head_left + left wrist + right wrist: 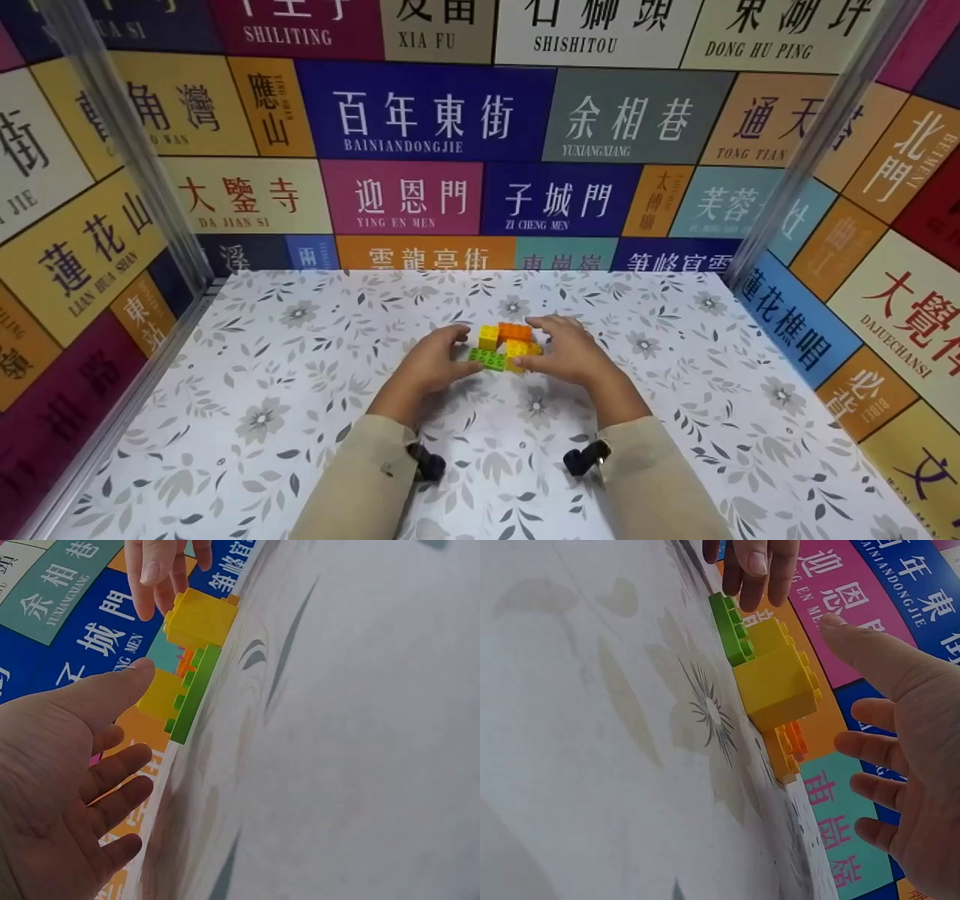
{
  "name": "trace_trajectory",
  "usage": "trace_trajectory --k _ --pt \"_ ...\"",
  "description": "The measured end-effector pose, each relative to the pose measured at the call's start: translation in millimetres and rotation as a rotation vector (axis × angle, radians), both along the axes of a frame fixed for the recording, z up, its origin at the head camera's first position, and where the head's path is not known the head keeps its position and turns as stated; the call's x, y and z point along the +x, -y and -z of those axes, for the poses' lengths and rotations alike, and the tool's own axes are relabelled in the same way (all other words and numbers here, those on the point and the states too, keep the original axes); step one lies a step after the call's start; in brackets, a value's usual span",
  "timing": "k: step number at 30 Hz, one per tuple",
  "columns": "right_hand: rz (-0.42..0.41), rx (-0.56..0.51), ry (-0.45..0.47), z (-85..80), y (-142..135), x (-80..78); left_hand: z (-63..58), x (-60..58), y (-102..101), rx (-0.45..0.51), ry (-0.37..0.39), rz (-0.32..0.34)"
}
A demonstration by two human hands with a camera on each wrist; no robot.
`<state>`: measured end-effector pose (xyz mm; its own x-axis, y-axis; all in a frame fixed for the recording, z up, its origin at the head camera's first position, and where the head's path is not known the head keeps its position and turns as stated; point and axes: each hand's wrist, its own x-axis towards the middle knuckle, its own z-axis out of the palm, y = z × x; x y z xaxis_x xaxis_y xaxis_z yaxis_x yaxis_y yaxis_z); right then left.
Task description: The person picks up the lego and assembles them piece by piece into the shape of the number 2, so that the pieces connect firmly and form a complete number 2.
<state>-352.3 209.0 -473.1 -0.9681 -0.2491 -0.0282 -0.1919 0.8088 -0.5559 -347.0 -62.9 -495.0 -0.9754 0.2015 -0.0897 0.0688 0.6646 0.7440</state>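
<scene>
A small group of toy building bricks lies on the table between my two hands. A green brick [487, 359] sits at the near left, with a yellow brick [488, 337] behind it. At the back is an orange brick [515, 331], and another yellow brick [517, 351] lies at the near right. My left hand [431, 365] stands beside the group, fingers spread and loosely bent, its thumb tip close to the green brick [196, 694]. On the other side, my right hand [574, 352] is spread too; its thumb overlaps the near yellow brick in the head view, while the right wrist view shows a gap.
Under the bricks is a white tabletop [300, 420] with a grey leaf and flower print. Panels with printed place signs [427, 112] rise at the back and both sides, with clear corner posts [795, 142]. Dark wrist devices [427, 463] sit at both cuffs.
</scene>
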Motion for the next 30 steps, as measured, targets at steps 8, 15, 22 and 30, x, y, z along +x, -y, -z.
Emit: trace_trajectory --k 8,15,22,30 --pt "-0.007 -0.099 0.059 4.4 5 -0.5 5.5 -2.8 -1 0.023 0.024 -0.004" --pt "0.009 -0.118 0.108 7.8 11 -1.6 6.6 -1.8 -3 0.004 0.042 -0.005" --pt "-0.012 -0.116 0.117 10.8 14 -2.8 8.6 -3.2 -4 -0.020 0.027 0.009" --pt "0.011 -0.145 0.134 11.4 15 -1.9 8.9 -4.3 -5 -0.097 0.025 0.018"
